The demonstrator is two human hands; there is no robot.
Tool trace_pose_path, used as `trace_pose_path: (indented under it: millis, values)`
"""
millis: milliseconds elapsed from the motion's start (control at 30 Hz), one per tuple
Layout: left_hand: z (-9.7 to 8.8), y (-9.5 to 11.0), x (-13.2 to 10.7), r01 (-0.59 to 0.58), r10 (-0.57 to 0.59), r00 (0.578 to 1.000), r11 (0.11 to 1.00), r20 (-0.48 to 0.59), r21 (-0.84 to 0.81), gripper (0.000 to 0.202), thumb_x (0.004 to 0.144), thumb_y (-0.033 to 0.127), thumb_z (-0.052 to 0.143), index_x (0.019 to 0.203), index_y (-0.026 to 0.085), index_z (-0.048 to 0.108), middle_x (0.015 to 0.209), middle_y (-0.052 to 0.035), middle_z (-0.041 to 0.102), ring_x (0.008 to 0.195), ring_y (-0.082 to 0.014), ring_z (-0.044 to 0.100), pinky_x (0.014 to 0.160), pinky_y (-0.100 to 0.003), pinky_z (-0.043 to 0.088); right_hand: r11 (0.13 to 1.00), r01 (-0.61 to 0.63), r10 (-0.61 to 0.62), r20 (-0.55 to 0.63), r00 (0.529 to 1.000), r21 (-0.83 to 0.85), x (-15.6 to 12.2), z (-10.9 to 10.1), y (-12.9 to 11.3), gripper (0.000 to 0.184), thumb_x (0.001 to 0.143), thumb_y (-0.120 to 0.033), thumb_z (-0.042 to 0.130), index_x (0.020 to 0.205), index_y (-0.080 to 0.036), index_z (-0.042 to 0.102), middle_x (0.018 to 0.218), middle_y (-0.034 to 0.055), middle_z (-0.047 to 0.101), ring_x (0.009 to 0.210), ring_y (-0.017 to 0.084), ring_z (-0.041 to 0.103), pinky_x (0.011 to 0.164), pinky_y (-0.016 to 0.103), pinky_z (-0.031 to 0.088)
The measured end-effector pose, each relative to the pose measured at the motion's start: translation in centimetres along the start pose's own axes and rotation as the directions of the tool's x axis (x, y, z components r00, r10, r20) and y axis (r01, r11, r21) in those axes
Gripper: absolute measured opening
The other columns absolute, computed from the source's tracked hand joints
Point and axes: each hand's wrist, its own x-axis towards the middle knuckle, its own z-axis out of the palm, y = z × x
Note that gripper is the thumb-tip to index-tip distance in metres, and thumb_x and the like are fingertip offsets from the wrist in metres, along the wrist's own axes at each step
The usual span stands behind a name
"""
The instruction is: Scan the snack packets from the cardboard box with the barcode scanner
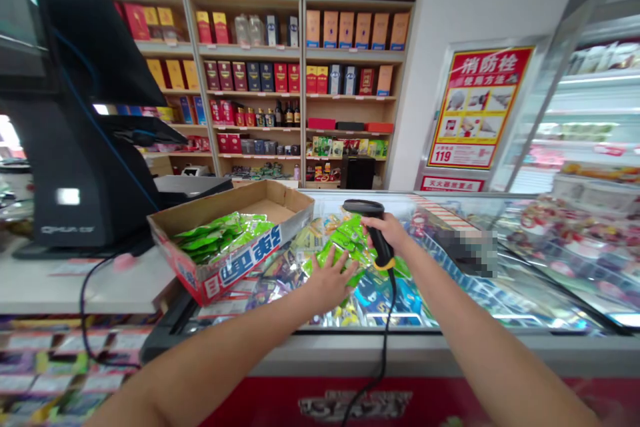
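My right hand (387, 232) is wrapped round the grip of a black barcode scanner (381, 243) with a yellow-tipped handle, its head held over the freezer's glass top. Beside it, my left hand (330, 280) lies with fingers spread on bright green packets (350, 237), which rest on the glass. Some of these packets are hidden under the hand and behind the scanner. To the left, an open cardboard box (295, 210) stands tilted and holds more green packets (220, 237) heaped at its left end. A black cable (385, 347) hangs from the scanner's handle.
A black checkout terminal (85, 147) stands on the white counter (60, 287) at left. The glass-topped freezer (500, 347) stretches to the right, with colourful packs inside. Behind are shelves (250, 93) of boxed goods and a red-and-yellow fire hydrant poster (480, 107).
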Motion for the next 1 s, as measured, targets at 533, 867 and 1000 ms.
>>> trace_pose_path:
  millis: [533, 867, 1000]
  values:
    - [-5.6, -8.6, 2.8, 0.283, -0.276, 0.945, 0.959, 0.173, -0.014, 0.067, 0.056, 0.039, 0.079, 0.114, 0.008, 0.064, 0.112, -0.0205, 0.064, 0.097, -0.0338, 0.064, 0.087, -0.039, 0.05, 0.994, 0.034, -0.046, 0.115, 0.992, 0.104, 4.2, 3.9, 2.1, 0.022, 0.064, -0.035, 0.068, 0.06, -0.016, 0.057, 0.051, 0.0004, 0.059, 0.034, 0.013, 0.055, 0.033, 0.024, 0.041]
    - [-4.9, -9.2, 2.7, 0.322, -0.322, 0.947, 0.947, 0.015, 0.002, 0.035, 0.076, 0.044, 0.059, 0.097, 0.017, 0.067, 0.095, -0.0131, 0.07, 0.086, -0.0288, 0.067, 0.075, -0.035, 0.051, 0.985, -0.023, 0.0, 0.131, 0.991, 0.173, 4.0, 3.1, 5.0, 0.025, 0.062, -0.038, 0.07, 0.065, -0.015, 0.06, 0.053, -0.0012, 0.06, 0.035, 0.013, 0.056, 0.034, 0.024, 0.043]
    - [-3.9, -10.3, 2.7, 0.336, -0.354, 0.932, 0.924, -0.078, -0.182, 0.033, 0.08, 0.04, 0.059, 0.105, 0.018, 0.065, 0.102, -0.0103, 0.07, 0.088, -0.0234, 0.067, 0.078, -0.03, 0.049, 0.989, -0.022, 0.005, 0.115, 0.993, 0.145, 4.0, 3.4, 5.0, 0.025, 0.064, -0.039, 0.069, 0.063, -0.015, 0.06, 0.051, -0.0002, 0.06, 0.036, 0.013, 0.055, 0.036, 0.024, 0.044]
